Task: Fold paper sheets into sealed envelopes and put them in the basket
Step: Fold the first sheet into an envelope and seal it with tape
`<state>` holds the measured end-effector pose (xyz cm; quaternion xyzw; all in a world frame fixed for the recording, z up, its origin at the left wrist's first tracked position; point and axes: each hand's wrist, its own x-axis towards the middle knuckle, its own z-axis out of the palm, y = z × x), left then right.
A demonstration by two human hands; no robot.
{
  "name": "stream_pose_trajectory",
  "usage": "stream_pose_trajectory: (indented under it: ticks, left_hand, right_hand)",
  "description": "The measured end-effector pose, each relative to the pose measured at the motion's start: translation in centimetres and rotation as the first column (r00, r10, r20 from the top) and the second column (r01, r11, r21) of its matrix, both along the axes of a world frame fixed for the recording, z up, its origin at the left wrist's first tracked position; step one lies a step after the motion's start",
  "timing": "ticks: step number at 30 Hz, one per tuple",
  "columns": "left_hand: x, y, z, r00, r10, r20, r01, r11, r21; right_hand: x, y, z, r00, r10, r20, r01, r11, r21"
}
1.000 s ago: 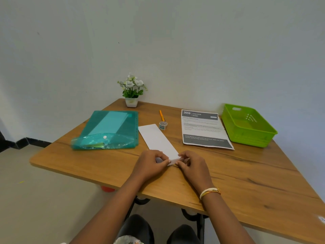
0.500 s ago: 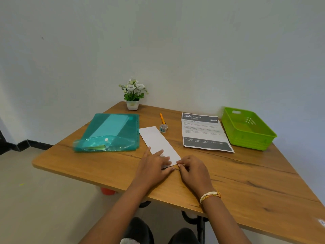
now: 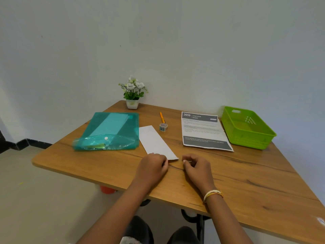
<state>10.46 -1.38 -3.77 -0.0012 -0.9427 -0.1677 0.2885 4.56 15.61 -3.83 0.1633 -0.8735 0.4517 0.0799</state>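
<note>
I take the long white folded paper strip (image 3: 155, 141) as my landmark, lying flat on the wooden table (image 3: 246, 173), its near end close to the front edge.

Left of the strip, nearly touching its long edge: a translucent teal plastic document folder (image 3: 112, 131). Behind that, at the wall, a small white pot of artificial flowers (image 3: 132, 93).

Left hand (image 3: 152, 167), fingers curled, covers the strip's near left corner; whether it pinches the paper I cannot tell. The strip looks smooth, with crisp edges.

Right hand (image 3: 197, 166) rests just right of the near end, fingers loosely curled, holding nothing, a gap between it and the paper.

Behind-right of the strip: an orange pen (image 3: 162, 117) and a small patterned tape roll (image 3: 163, 127). Further right, a printed instruction sheet (image 3: 202, 131), then the bright green plastic basket (image 3: 246, 127) by the table's right edge. Bare wood stretches right of the hands.
</note>
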Motion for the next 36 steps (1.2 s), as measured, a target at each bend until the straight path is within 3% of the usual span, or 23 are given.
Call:
stream_pose_trajectory:
  ticks: [2,4,7,10,13,15,17,19,22,24,25,27,29,30,31,33,34,36]
  left_hand:
    - [0.4,-0.1,0.3,0.990,0.001,-0.139,0.015,0.993,0.115]
    - [0.9,-0.3,0.9,0.946,0.113,-0.303,-0.014,0.951,0.310]
    - [1.5,-0.7,1.5,0.828,0.398,-0.396,-0.038,0.744,0.667]
    - [1.8,-2.0,2.2,0.722,0.580,-0.377,0.046,0.503,0.863]
    - [1.6,-3.6,2.6,0.799,0.553,-0.238,0.171,0.171,0.970]
    - [1.5,-4.4,2.5,0.892,0.424,-0.155,0.180,-0.018,0.983]
    - [1.6,-4.8,2.2,0.946,0.317,-0.065,0.102,-0.101,0.990]
    - [1.7,-5.1,1.8,0.973,0.230,-0.006,0.034,-0.118,0.992]
    - [1.4,-5.1,1.8,0.990,0.134,0.053,-0.048,-0.045,0.998]
    - [1.1,-4.7,1.6,0.991,0.096,0.098,-0.107,0.099,0.989]
    - [1.1,-4.4,1.5,0.989,0.100,0.110,-0.131,0.231,0.964]
    - [1.0,-3.8,0.7,0.980,0.157,0.123,-0.193,0.594,0.781]
    - [0.7,-3.5,-0.3,0.968,0.169,0.184,-0.233,0.875,0.424]
    - [0.5,-3.3,-0.6,0.952,0.182,0.247,-0.236,0.949,0.209]
    - [0.3,-3.0,-0.7,0.935,0.201,0.294,-0.218,0.976,0.028]
    - [-0.1,-2.6,-0.8,0.929,0.186,0.321,-0.135,0.976,-0.173]
    - [-0.3,-2.5,-0.8,0.934,0.149,0.325,-0.079,0.973,-0.218]
    - [-0.6,-2.5,-0.8,0.928,0.067,0.366,0.024,0.971,-0.239]
  right_hand:
    - [0.1,0.1,0.0,1.000,0.004,0.008,-0.004,1.000,-0.026]
    - [0.2,0.1,0.1,1.000,0.014,0.010,-0.014,1.000,-0.007]
    - [0.2,0.0,0.1,1.000,0.021,0.006,-0.021,1.000,0.018]
    - [0.2,0.0,0.0,1.000,0.023,0.003,-0.023,0.999,0.024]
    - [0.2,-0.1,0.1,1.000,0.028,0.003,-0.028,1.000,-0.004]
    - [0.3,-0.1,0.4,0.998,0.027,0.052,-0.018,0.988,-0.155]
    - [0.2,-0.1,0.9,0.982,0.042,0.186,0.028,0.934,-0.355]
    - [-0.3,0.0,1.5,0.954,0.047,0.296,0.105,0.872,-0.477]
    - [-1.5,0.5,2.3,0.897,-0.031,0.441,0.296,0.784,-0.546]
    - [-1.8,1.2,2.0,0.894,-0.171,0.414,0.373,0.797,-0.475]
    - [-1.9,1.7,1.7,0.902,-0.238,0.359,0.383,0.824,-0.417]
    - [-1.7,2.6,1.4,0.916,-0.336,0.221,0.389,0.880,-0.272]
    - [-1.5,3.4,1.1,0.920,-0.387,0.059,0.391,0.919,-0.054]
    - [-1.4,3.6,0.9,0.917,-0.399,-0.014,0.398,0.912,0.100]
    - [-1.2,3.6,0.8,0.910,-0.407,-0.077,0.412,0.872,0.265]
    - [-0.8,3.1,0.6,0.893,-0.415,-0.175,0.442,0.738,0.509]
    - [-0.5,2.7,0.6,0.896,-0.391,-0.209,0.438,0.707,0.555]
    - [-0.1,1.6,0.7,0.934,-0.246,-0.257,0.351,0.755,0.553]
